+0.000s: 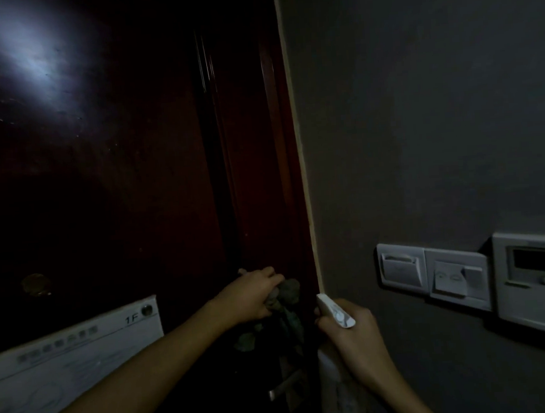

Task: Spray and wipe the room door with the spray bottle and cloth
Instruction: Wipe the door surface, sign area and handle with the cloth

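Observation:
The dark red-brown room door (107,172) fills the left half of the dim view, with its frame (262,174) beside the wall. My left hand (251,296) is closed on a grey-green cloth (287,305), pressing it against the door frame; the cloth hangs down below the hand. My right hand (354,339) grips a white spray bottle (335,311), whose head points up and left toward the frame. The bottle's pale body (335,392) shows below my hand.
A white floor-plan sign (66,366) marked 1F is fixed low on the door, and a round peephole (35,284) sits above it. A metal door handle (284,387) glints below the cloth. On the grey wall are switch plates (431,276) and a control panel (537,281).

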Demonstrator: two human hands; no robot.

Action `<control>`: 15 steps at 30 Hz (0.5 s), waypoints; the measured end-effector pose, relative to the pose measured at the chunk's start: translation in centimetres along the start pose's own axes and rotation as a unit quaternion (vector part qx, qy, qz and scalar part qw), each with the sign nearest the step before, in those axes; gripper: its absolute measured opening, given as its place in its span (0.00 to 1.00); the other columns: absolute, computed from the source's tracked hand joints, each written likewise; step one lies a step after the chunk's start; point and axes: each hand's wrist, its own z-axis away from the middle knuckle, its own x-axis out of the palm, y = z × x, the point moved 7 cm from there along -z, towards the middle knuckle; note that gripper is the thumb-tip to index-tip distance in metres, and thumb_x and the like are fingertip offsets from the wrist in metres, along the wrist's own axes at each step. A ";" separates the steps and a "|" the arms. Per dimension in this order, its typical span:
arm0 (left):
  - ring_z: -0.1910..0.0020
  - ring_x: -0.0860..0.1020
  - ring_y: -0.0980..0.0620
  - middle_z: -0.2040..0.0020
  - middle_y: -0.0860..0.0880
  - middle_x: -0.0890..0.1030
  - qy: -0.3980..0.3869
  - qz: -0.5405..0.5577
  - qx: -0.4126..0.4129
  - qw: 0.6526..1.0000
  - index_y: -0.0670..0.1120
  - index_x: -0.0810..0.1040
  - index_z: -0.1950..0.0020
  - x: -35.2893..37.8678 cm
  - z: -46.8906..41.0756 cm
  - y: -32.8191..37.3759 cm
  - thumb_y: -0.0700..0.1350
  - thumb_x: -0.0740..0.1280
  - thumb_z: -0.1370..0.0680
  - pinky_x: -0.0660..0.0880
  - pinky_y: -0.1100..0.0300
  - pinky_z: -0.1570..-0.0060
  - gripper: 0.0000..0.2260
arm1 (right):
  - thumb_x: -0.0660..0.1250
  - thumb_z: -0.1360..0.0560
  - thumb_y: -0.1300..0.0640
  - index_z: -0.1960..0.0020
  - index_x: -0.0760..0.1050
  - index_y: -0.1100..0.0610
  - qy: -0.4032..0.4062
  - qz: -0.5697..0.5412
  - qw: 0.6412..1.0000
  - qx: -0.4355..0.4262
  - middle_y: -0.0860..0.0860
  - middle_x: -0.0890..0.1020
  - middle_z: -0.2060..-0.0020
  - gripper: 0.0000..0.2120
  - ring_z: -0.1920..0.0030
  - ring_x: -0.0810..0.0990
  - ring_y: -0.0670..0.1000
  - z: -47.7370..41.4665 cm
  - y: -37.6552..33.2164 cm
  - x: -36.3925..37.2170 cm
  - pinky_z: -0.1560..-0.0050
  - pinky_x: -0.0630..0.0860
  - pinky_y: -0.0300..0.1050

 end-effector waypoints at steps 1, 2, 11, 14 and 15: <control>0.43 0.74 0.50 0.42 0.49 0.72 0.021 -0.020 0.014 0.999 0.49 0.71 0.35 -1.0 0.8 0.1 0.48 0.68 0.25 0.71 0.47 0.42 0.19 | 0.66 0.36 0.53 0.67 0.70 0.66 -0.003 0.000 1.000 -0.001 0.56 0.73 0.73 0.15 0.69 0.70 0.48 0.0 -0.2 -0.2 0.66 0.66 0.48; 0.43 0.74 0.49 0.41 0.48 0.73 0.056 -0.021 0.031 0.998 0.48 0.72 0.36 -2.5 1.4 0.2 0.47 0.67 0.24 0.72 0.48 0.43 0.18 | 0.65 0.36 0.52 0.67 0.70 0.66 -0.007 0.000 1.000 -0.004 0.54 0.72 0.73 0.15 0.69 0.70 0.48 0.0 -0.4 -0.2 0.66 0.66 0.48; 0.43 0.75 0.51 0.42 0.49 0.75 0.185 0.011 0.063 0.981 0.46 0.74 0.37 -12.8 -0.8 -5.2 0.42 0.72 0.27 0.74 0.54 0.44 0.19 | 0.66 0.33 0.56 0.68 0.68 0.63 0.002 -0.032 0.999 -0.035 0.52 0.72 0.73 0.12 0.69 0.71 0.48 -0.4 -1.8 -0.6 0.67 0.67 0.48; 0.45 0.74 0.51 0.45 0.49 0.77 0.073 -0.020 0.104 0.992 0.46 0.75 0.38 -7.0 0.9 -3.4 0.41 0.71 0.27 0.72 0.54 0.44 0.19 | 0.66 0.33 0.57 0.69 0.68 0.64 0.001 -0.038 0.999 -0.036 0.51 0.71 0.74 0.13 0.69 0.69 0.47 0.2 -1.3 -0.5 0.67 0.66 0.47; 0.45 0.74 0.50 0.45 0.49 0.77 0.058 -0.023 0.101 0.993 0.46 0.75 0.37 -5.4 1.5 -2.9 0.41 0.71 0.28 0.72 0.54 0.44 0.19 | 0.66 0.32 0.57 0.69 0.67 0.63 -0.001 -0.036 0.999 -0.036 0.51 0.71 0.74 0.13 0.70 0.69 0.47 0.6 -0.9 -0.3 0.67 0.66 0.47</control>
